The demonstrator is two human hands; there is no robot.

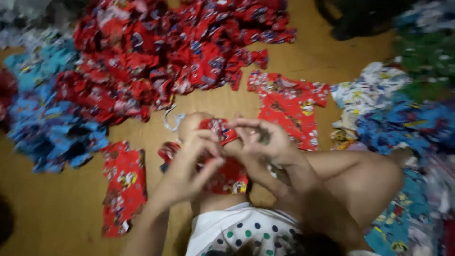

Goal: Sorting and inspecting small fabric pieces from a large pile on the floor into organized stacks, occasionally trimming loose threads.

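A small red printed garment point(222, 156) is bunched over my raised knee at the centre of the head view. My left hand point(189, 163) pinches its near edge, fingers closed on the cloth. Just right of it, my right hand point(258, 137) grips the garment's upper hem. A flat red printed shirt point(289, 106) lies spread on the wooden floor point(57, 204) right behind my hands. Another red piece point(122, 185) lies flat to the left of my left arm.
A big heap of red printed clothes point(166, 52) fills the far middle. Blue printed clothes point(45, 118) pile at the left. Mixed white, blue and green garments point(393, 109) are stacked at the right. A white hanger point(171, 118) lies near the red heap.
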